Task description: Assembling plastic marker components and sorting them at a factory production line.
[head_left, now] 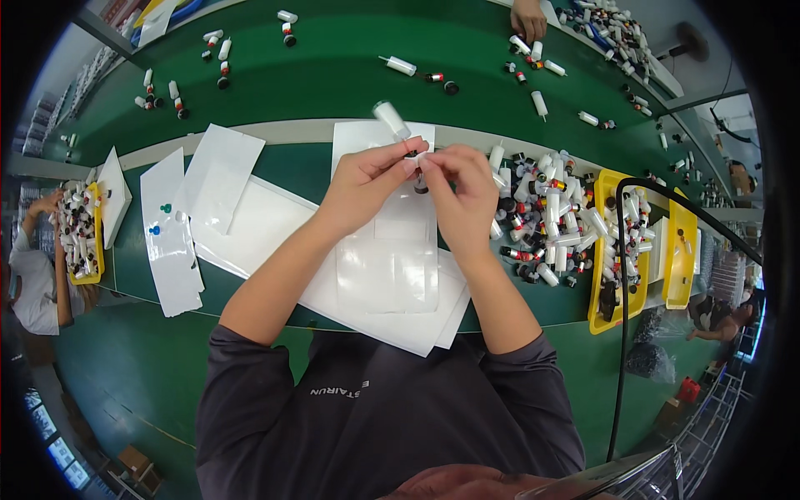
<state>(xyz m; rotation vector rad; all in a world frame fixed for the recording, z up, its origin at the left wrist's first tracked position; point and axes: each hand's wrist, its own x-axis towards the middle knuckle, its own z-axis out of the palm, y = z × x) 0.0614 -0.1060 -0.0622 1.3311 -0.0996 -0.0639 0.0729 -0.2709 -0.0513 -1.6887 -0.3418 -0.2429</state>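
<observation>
My left hand (pixel 367 185) and my right hand (pixel 463 190) meet above the white sheets, fingertips pinched together around a small white-and-dark part. Just beyond my left fingertips a white plastic cylinder (pixel 390 119) stands out at a tilt, slightly blurred, and seems joined to that part by a thin reddish wire. Below the pinch, a dark round cap (pixel 421 187) shows between my two hands. Fingers cover most of the small part. Beneath my hands lies a glossy white sheet (pixel 387 275) over more white boards.
To the right is a pile of white cylinders with black and red parts (pixel 546 218), beside a yellow tray (pixel 597 308). A black cable (pixel 622 333) arches over it. Across the green conveyor belt (pixel 333 71), parts lie scattered; another person's hand (pixel 528 18) reaches in.
</observation>
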